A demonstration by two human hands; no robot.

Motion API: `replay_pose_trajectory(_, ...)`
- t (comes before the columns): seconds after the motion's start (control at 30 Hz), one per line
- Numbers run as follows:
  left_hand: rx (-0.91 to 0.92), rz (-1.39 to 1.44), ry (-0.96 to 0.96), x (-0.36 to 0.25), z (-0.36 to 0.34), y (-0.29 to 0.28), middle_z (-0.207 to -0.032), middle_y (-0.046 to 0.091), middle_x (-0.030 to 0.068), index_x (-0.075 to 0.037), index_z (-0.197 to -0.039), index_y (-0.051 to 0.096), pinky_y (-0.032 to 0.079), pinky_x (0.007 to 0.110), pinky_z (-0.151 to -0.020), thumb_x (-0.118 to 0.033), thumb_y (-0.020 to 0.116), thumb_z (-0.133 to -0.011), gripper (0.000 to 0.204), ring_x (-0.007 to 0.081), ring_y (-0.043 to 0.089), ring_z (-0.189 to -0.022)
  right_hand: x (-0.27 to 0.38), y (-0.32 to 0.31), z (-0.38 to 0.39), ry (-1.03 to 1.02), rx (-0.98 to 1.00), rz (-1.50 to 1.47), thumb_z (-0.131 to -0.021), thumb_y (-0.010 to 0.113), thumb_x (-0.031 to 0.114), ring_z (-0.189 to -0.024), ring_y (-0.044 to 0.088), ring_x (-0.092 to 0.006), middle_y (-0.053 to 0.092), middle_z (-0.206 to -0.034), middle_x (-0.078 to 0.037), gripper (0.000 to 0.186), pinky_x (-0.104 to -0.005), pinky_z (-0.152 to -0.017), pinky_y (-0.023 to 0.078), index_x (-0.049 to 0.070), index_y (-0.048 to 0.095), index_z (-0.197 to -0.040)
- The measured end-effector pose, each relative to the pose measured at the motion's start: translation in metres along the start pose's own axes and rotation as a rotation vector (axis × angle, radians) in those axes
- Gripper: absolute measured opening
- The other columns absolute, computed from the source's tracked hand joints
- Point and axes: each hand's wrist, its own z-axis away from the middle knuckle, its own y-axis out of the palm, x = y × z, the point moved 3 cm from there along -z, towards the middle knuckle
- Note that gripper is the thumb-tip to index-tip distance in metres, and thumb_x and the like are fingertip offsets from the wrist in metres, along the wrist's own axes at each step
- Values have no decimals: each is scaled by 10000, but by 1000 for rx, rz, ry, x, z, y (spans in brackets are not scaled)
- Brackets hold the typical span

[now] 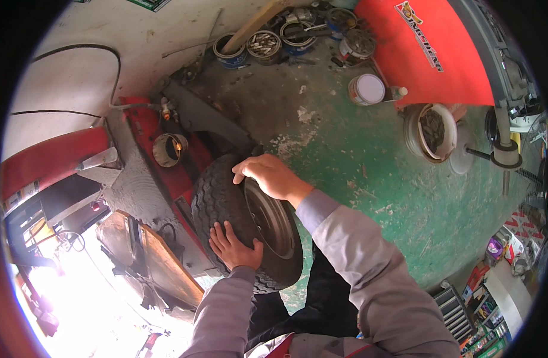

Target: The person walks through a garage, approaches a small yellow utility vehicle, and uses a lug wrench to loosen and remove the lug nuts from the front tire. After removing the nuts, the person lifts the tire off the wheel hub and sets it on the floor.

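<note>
A black tyre (217, 188) on a metal wheel rim (271, 224) stands upright in front of me, tilted a little, against the red side of a machine (152, 143). My left hand (235, 247) lies on the tread with its fingers spread. Higher up, my right hand (268, 177) curls its bent fingers over the tyre's top edge where sidewall meets tread; its thumb is mostly hidden. A dark metal arm (208, 116) of the machine extends just beyond the tyre.
Cans of small metal parts (264, 48) stand along the far wall, one with a wooden stick (253, 27) in it. A white-lidded tub (367, 89) and an open bucket (432, 132) are near a red panel (432, 51). A wooden board (172, 262) leans at left.
</note>
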Motion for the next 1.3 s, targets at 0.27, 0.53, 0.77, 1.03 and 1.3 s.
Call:
replay_pose_trajectory(0.27, 0, -17, 15, -3, 3, -3, -1596, 360, 279, 15, -1547, 363, 189, 608, -1254, -347, 716, -701, 985, 472, 287, -1513, 0, 1, 1, -45, -17, 37, -1004, 493, 255, -1181, 668, -291, 759, -1152, -186, 410, -389, -1076, 459, -41, 769, -936)
replay_pose_trajectory(0.53, -8, -11, 1, -1, 2, 1, -1602, 357, 266, -6, -1524, 396, 170, 609, -1258, -356, 725, -691, 962, 461, 268, -1528, 1, -2, 2, 6, 35, 53, -1022, 507, 270, -1191, 660, -284, 754, -1158, -187, 413, -381, -1079, 452, -47, 760, -947)
replay_pose_trajectory(0.77, 7, 18, -7, -3, 2, -1, -1608, 347, 264, 1, -1529, 398, 158, 610, -1262, -364, 727, -696, 967, 458, 256, -1533, -4, -10, 2, -1, 36, 7, -1059, 521, 243, -1173, 651, -189, 742, -1198, -107, 353, -330, -1065, 461, -23, 743, -1125)
replay_pose_trajectory(1.03, -1, 58, -10, -7, -2, -6, -1610, 345, 271, 10, -1516, 426, 157, 615, -1259, -368, 724, -703, 945, 464, 261, -1531, -53, -8, 37, -112, -285, -326, -980, 717, 427, -1265, 604, -195, 698, -1296, -133, 654, -363, -1091, 442, -23, 576, -1433)
replay_pose_trajectory(1.3, -24, 122, 11, -7, -6, -13, -1590, 387, 245, -10, -1516, 425, 188, 594, -1253, -327, 743, -715, 918, 456, 296, -1519, -299, -7, 165, 638, 25, 744, -1042, 492, 572, -1161, 656, -422, 697, -1250, -222, 609, -468, -1027, 510, 44, 705, -1255)
